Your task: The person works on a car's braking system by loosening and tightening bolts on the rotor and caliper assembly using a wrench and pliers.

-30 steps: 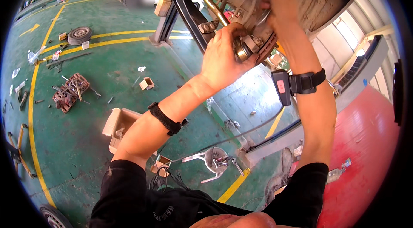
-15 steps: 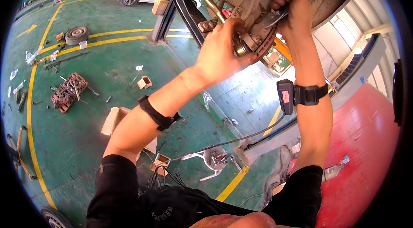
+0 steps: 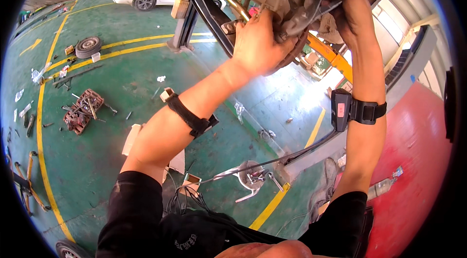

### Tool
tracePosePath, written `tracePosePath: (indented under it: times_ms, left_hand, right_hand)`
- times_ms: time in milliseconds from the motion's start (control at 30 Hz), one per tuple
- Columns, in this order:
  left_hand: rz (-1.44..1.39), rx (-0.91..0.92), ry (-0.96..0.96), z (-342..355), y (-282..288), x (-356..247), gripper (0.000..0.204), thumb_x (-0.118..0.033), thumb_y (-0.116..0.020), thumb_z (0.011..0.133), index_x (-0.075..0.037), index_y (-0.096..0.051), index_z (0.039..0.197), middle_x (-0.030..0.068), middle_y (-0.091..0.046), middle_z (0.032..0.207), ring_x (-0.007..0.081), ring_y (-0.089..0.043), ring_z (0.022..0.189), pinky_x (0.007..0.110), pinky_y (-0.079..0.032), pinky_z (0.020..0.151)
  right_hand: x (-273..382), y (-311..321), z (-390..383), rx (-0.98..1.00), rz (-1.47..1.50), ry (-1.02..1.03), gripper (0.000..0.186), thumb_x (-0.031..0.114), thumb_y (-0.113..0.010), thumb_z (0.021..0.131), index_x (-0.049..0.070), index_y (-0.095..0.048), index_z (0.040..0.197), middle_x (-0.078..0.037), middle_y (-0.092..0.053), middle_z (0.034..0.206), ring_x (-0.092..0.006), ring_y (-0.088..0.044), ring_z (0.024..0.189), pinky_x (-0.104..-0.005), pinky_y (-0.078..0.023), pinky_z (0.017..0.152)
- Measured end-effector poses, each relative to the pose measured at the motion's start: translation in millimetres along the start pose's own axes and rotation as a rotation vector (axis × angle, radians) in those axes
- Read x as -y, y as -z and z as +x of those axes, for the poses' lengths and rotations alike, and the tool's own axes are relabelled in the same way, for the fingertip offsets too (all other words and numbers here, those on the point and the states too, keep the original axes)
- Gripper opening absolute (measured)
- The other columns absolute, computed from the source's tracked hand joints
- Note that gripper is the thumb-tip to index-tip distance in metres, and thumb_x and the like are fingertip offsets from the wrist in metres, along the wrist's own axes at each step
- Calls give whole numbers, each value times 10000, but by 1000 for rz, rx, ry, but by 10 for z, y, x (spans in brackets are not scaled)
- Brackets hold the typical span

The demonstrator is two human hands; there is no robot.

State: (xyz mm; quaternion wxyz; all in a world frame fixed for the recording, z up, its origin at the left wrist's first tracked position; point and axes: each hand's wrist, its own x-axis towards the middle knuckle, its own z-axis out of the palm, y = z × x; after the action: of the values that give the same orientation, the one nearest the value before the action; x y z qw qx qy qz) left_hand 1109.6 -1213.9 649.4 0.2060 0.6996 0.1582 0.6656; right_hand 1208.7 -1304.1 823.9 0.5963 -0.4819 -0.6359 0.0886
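R hand [image 3: 346, 7] has fingers wrapped round pliers [image 3: 302, 20] nr wheel-hub assy. [image 3: 298, 52], L hand [image 3: 258, 46] agst. same assy., fingertips hid, can't tell if pinching.

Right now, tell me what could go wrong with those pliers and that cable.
The pliers in the right hand reach close to the left hand, so a slip might pinch or strike its fingers. The dark cable seems to hang from the black wrist box; it could snag and tug the right arm.
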Motion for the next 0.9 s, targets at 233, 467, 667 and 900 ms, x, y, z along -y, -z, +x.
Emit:
tracePosePath:
  times_ms: [233, 467, 667, 900]
  left_hand:
    - [-193, -39, 59, -74, -37, 54, 615, -282, -835, 736, 30, -557, 1187, 148, -688, 1027, 279, -683, 852, 373, -548, 759]
    - [-225, -9, 78, -82, 0, 27, 645, -278, -840, 730, 14, -535, 1217, 129, -664, 1052, 255, -659, 860, 360, -529, 774]
    - [-205, 31, 105, -66, 29, 24, 648, -273, -830, 722, 12, -528, 1221, 128, -662, 1045, 264, -653, 865, 364, -523, 785]
    - [-194, 50, 145, -55, 69, -22, 663, -283, -815, 710, 9, -518, 1225, 130, -666, 1029, 276, -661, 872, 372, -529, 796]
  right_hand:
    - [58, 40, 127, 9, -2, -2, 254, -23, -543, 911, -109, -562, 1149, -212, -677, 1083, -304, -690, 1041, -275, -529, 677]
    - [-93, 131, 317, 193, 392, -79, 436, -151, -440, 746, -232, -449, 1174, -328, -527, 1231, -475, -607, 1128, -406, -571, 963]
    - [-201, 95, 301, 247, 655, -119, 514, -81, -440, 725, -254, -393, 1207, -350, -471, 1269, -524, -491, 1240, -509, -471, 1093]
    - [-377, -10, 324, 250, 762, -47, 465, -11, -450, 748, -243, -453, 1152, -338, -532, 1185, -500, -533, 1159, -603, -391, 1124]
